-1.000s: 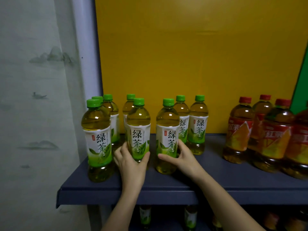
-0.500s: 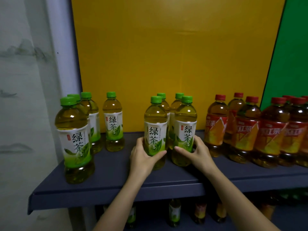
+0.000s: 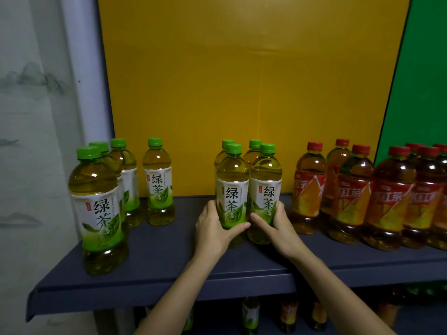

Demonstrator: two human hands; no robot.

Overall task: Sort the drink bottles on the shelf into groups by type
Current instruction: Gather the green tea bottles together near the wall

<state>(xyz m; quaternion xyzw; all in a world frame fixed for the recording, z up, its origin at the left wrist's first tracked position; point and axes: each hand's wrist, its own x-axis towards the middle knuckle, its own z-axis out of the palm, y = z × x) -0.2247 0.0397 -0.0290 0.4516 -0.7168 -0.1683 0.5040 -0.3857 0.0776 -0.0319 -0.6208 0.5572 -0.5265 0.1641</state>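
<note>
On the dark blue shelf, my left hand grips a green tea bottle with a green cap. My right hand grips a second green tea bottle right beside it. Two more green tea bottles stand directly behind these. Several green tea bottles stand apart at the shelf's left end. Red-capped black tea bottles with red and orange labels are grouped on the right.
A yellow panel backs the shelf, with a green panel at the right. A pale upright post and printed wall cloth are on the left. More bottles stand dimly on the shelf below.
Both hands have slid their two green tea bottles rightward along the shelf, away from the left group and up against the two rear bottles, close to the red-capped group.
</note>
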